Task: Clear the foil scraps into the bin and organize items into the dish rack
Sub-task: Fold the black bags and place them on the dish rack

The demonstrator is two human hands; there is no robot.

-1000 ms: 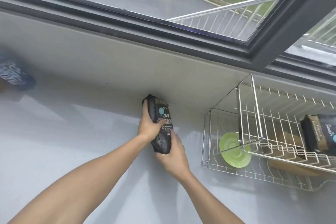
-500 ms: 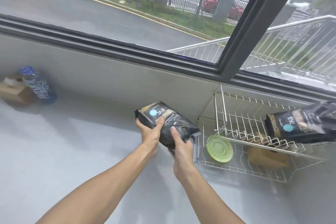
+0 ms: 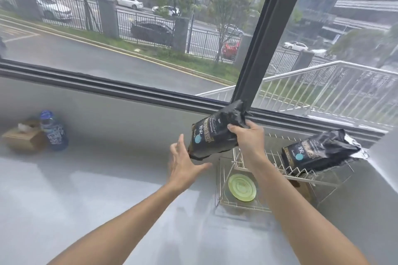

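The right hand gripped a black bag by its crimped top, holding it in the air just left of the wire dish rack, likely so it could go onto the upper tier. The left hand was open beneath the bag's low end, apparently to steady it. A second bag lay on that tier; a green plate sat below. The grey counter ran under a wide window; far left stood a bottle and a tissue box.
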